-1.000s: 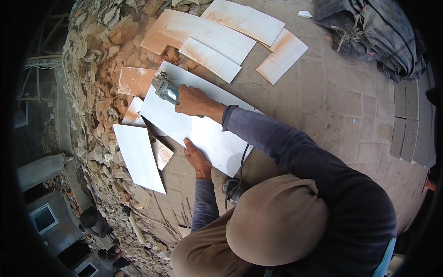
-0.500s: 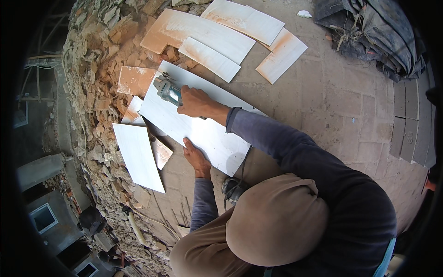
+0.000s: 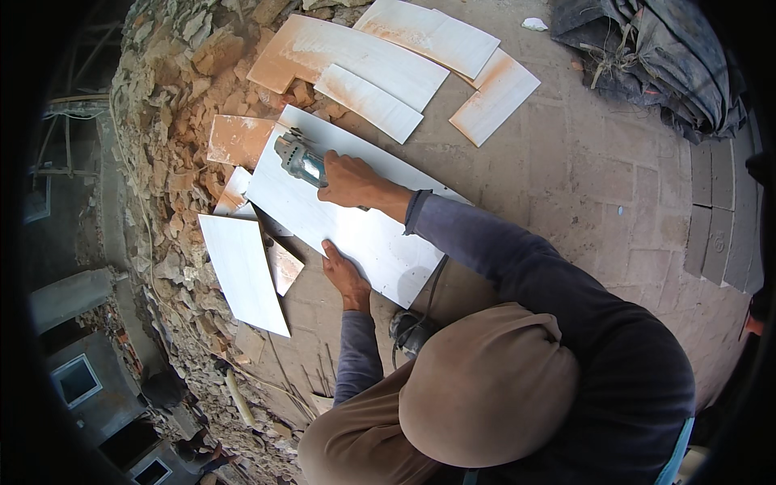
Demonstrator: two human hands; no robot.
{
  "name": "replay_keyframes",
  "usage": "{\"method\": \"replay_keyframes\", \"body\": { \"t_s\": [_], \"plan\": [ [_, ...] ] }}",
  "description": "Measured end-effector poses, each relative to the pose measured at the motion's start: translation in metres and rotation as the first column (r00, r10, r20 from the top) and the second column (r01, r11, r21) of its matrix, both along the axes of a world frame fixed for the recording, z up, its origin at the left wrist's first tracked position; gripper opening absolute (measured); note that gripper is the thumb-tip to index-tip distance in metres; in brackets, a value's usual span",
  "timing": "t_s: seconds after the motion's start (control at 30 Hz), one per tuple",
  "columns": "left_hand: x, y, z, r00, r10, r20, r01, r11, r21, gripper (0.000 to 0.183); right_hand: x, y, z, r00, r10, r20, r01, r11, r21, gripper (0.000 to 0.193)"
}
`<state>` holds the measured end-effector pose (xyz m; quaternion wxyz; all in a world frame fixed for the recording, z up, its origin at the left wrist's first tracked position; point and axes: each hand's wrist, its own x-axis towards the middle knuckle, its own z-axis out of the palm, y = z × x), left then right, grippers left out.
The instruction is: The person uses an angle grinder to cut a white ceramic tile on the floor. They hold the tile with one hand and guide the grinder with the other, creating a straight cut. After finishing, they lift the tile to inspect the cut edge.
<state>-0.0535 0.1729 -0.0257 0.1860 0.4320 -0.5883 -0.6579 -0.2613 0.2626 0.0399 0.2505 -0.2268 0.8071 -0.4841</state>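
A long white tile (image 3: 380,234) lies at a slant in front of me. My right hand (image 3: 360,182) is wrapped round the body of a teal and grey angle grinder (image 3: 303,164). The grinder's head is over the tile's far left end, and its disc cannot be made out. At the tile's near left edge, my left hand (image 3: 347,281) grips the rim, with some fingers hidden. A dark cord (image 3: 435,284) runs down past the tile's near right corner beside my foot.
Rubble (image 3: 186,105) is heaped along the left. Cut tile pieces (image 3: 347,56) lie beyond the tile, and another white piece (image 3: 246,271) is left of my left hand. At the far right are a dark tarp bundle (image 3: 663,65) and grey blocks (image 3: 719,218). Thin rods (image 3: 283,364) lie low left.
My right hand and the grinder have shifted slightly right and nearer over the tile. My left hand stays at the tile's edge.
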Motion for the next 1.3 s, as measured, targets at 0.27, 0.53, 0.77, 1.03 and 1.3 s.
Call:
{"method": "replay_keyframes", "body": {
  "t_s": [0.27, 0.53, 0.77, 1.03, 1.3],
  "plan": [
    [0.000, 0.000, 0.000, 1.000, -0.008, 0.008, 0.008, 1.000, -0.010, 0.055, 0.005, 0.007, -0.005, 0.997, -0.003, -0.074, 0.002, 1.000, -0.022, 0.051],
    [0.001, 0.000, 0.000, 1.000, -0.023, 0.006, 0.023, 1.000, -0.016, 0.057, 0.008, 0.016, 0.000, 0.999, 0.004, -0.042, -0.004, 1.000, 0.006, 0.051],
    [0.001, -0.001, -0.001, 1.000, -0.028, 0.001, 0.028, 0.999, -0.024, 0.058, 0.010, 0.021, 0.005, 1.000, 0.014, -0.009, -0.013, 1.000, 0.025, 0.055],
    [0.001, 0.000, 0.000, 1.000, -0.026, 0.001, 0.026, 0.999, -0.023, 0.058, 0.016, 0.026, -0.001, 0.999, 0.022, -0.043, -0.021, 1.000, 0.022, 0.052],
    [0.001, -0.001, -0.003, 0.999, -0.024, -0.024, 0.025, 0.999, 0.027, 0.058, 0.020, 0.031, -0.002, 0.998, 0.022, -0.061, -0.021, 1.000, 0.014, 0.053]
  ]
}}
